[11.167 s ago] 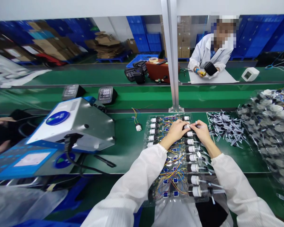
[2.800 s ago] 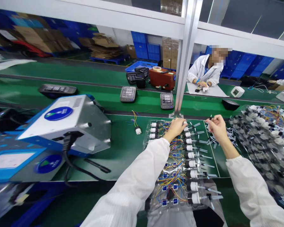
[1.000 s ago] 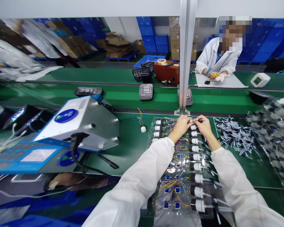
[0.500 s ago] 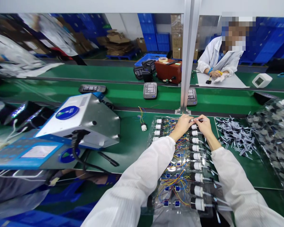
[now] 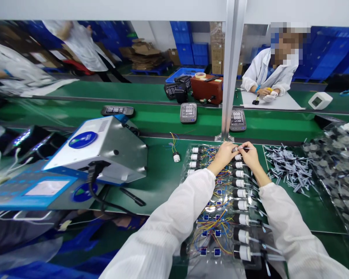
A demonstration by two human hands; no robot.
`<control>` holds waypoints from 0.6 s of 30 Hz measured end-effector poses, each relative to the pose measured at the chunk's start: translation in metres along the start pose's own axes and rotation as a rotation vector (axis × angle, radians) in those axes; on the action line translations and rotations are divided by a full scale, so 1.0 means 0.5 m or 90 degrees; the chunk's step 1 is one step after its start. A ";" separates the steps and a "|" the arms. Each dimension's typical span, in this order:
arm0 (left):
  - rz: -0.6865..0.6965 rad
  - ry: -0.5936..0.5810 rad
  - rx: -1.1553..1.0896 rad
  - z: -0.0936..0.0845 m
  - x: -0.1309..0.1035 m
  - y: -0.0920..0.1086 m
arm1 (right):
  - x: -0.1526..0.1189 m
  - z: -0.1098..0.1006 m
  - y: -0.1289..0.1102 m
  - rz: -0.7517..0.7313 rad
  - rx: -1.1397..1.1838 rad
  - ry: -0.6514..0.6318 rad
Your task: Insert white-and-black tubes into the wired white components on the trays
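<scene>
My hands have come together at the far end of the tray [image 5: 186,170]. My left hand [image 5: 223,155] is closed narrow on a far cylinder [image 5: 235,149], though I can't see every fingertip. My right hand [image 5: 251,155] pinches a thin pale strip [image 5: 246,147] at its end; whether the two are joined yet, I can't tell.

Nearer me, the near cylinders [image 5: 244,236] along the right side have pale strips with dark bits sticking out past the edge, so I judge that stretch done and the work to be up at the far end. Coloured wires and small blue parts lie across the middle.

The tray rests on the green table [image 5: 159,182]. Right of it is the pile [image 5: 289,166] of loose strips, with stacked trays [image 5: 334,170] of parts beyond. A loose cylinder [image 5: 176,157], wires attached, lies apart on the left, between the tray and the machine [image 5: 104,151].
</scene>
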State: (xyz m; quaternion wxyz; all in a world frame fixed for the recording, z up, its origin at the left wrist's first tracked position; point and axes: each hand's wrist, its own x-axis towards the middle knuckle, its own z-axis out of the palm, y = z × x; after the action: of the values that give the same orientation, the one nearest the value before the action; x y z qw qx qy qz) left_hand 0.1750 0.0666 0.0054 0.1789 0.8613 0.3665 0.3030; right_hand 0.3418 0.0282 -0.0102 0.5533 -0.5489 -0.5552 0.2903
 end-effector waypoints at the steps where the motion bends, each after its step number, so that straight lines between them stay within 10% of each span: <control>1: -0.001 -0.001 0.002 -0.001 0.001 0.001 | 0.000 0.000 0.002 0.005 -0.005 0.008; 18: 0.006 -0.001 0.033 -0.002 0.000 0.004 | 0.000 -0.005 0.004 -0.007 -0.109 0.036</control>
State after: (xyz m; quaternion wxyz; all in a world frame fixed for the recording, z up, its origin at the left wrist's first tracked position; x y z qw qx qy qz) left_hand 0.1755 0.0657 0.0071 0.1553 0.8676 0.3704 0.2931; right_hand 0.3446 0.0278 -0.0116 0.5213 -0.5993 -0.5650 0.2232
